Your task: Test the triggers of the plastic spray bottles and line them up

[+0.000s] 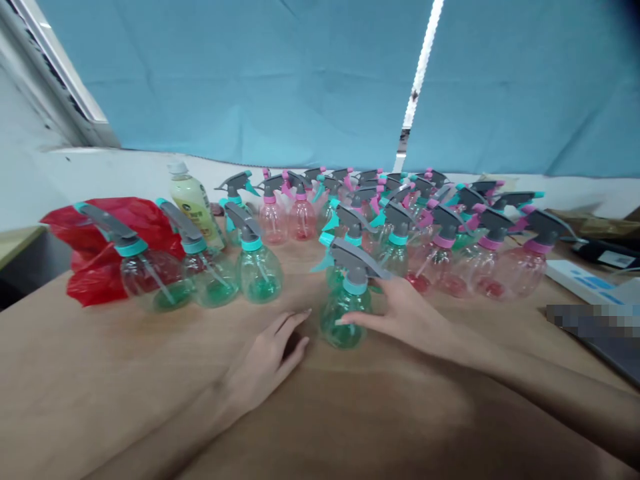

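Observation:
My right hand (407, 313) is wrapped round the clear green body of a spray bottle (345, 327), thumb in front and fingers behind it. This bottle has a teal collar and a grey trigger head, and it stands upright at the front of the group. Just left of it, my left hand (273, 357) hovers low over or rests on the table, fingers loosely bent and apart, holding nothing. Farther left stand three green spray bottles with teal collars, the nearest being a spray bottle (261, 277). Behind my right hand are pink spray bottles, one a spray bottle (525, 267).
More green and pink spray bottles crowd the back of the wooden table (150, 373). A red plastic bag (85, 267) and a drink bottle with a white cap (193, 200) are at the left. A dark flat object (600, 340) and a white box (580, 280) lie at the right.

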A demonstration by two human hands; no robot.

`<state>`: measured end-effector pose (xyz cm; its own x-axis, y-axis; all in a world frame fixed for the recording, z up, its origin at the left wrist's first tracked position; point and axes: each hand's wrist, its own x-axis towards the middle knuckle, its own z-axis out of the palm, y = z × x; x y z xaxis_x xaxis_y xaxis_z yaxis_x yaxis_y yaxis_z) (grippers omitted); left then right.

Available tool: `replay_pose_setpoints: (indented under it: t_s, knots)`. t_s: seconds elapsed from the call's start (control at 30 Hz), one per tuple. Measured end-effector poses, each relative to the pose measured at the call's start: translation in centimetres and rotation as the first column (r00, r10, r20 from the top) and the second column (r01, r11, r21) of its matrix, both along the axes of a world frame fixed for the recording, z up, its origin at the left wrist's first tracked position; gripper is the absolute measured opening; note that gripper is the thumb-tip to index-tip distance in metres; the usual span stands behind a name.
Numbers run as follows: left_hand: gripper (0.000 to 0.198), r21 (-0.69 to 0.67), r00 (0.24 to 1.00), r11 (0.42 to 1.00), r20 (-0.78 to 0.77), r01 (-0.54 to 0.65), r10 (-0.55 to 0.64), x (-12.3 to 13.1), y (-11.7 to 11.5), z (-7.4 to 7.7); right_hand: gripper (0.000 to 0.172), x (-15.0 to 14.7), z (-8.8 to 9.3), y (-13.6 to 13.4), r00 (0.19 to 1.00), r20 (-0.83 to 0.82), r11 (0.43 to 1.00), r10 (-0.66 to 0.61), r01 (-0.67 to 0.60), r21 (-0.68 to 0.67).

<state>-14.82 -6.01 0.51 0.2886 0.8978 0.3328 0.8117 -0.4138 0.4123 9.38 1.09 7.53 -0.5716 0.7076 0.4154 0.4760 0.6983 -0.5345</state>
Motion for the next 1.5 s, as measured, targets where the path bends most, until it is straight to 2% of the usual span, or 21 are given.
replay_pose_setpoints:
  t_s: [0.1,0.17,0.3,0.47,0.6,0.67,0.77,1.0,1.23,1.3,1.37,1.43,1.5]
  knots:
    - [0.03,0.086,0.995,0.994,0.068,0.068,-0.073,-0.8,-0.8,0.9,0.054,-2.5,0.1,1.0,0.989,0.103,0.984,-0.104,0.088,0.153]
    - [0.03,0.144,0.988,0.982,0.08,0.122,-0.135,-0.9,-1.3,1.2,0.058,-3.8,0.3,1.5,0.983,0.127,0.974,-0.136,0.109,0.199]
    - [0.032,0.174,0.976,0.97,0.107,0.17,-0.191,-0.9,-1.7,1.1,0.056,-5.8,0.8,2.5,0.984,0.13,0.984,-0.119,0.099,0.146]
    - [0.031,0.16,0.967,0.975,0.178,0.157,-0.185,-0.7,-1.5,0.9,0.069,-7.4,1.3,3.5,0.981,0.136,0.988,-0.14,0.128,0.092]
    - [0.03,0.145,0.964,0.978,0.2,0.15,-0.177,-0.7,-1.5,1.0,0.06,-8.2,1.2,4.3,0.978,0.137,0.985,-0.156,0.144,0.094]
    - [0.029,0.138,0.962,0.979,0.211,0.147,-0.175,-0.7,-1.5,1.1,0.057,-8.6,1.1,4.7,0.979,0.131,0.983,-0.157,0.142,0.114]
    - [0.028,0.124,0.958,0.982,0.228,0.145,-0.171,-0.6,-1.5,1.1,0.061,-9.1,1.1,5.2,0.976,0.142,0.982,-0.166,0.151,0.112]
    - [0.025,0.083,0.958,0.989,0.249,0.125,-0.142,-0.6,-1.4,1.2,0.068,-9.7,1.4,5.8,0.975,0.157,0.988,-0.155,0.15,0.042]
    - [0.04,0.028,0.955,0.991,0.262,0.132,-0.135,-0.8,-1.4,0.7,0.082,-7.5,0.7,3.7,0.991,0.053,0.992,-0.123,0.121,0.046]
    - [0.04,-0.002,0.958,0.991,0.256,0.137,-0.131,-0.8,-1.4,0.7,0.07,-6.1,0.9,3.0,0.99,0.04,0.986,-0.132,0.127,0.107]
    - [0.04,-0.013,0.961,0.991,0.243,0.137,-0.129,-0.7,-1.5,0.7,0.052,-4.8,1.6,2.6,0.99,0.006,0.976,-0.144,0.141,0.169]
    - [0.038,-0.007,0.965,0.991,0.229,0.135,-0.13,-0.7,-1.4,0.8,0.036,-3.5,2.8,2.7,0.983,-0.035,0.956,-0.18,0.183,0.228]
    - [0.037,0.009,0.966,0.991,0.223,0.134,-0.133,-0.7,-1.4,0.9,0.029,-2.4,4.2,3.3,0.963,-0.072,0.913,-0.259,0.269,0.308]
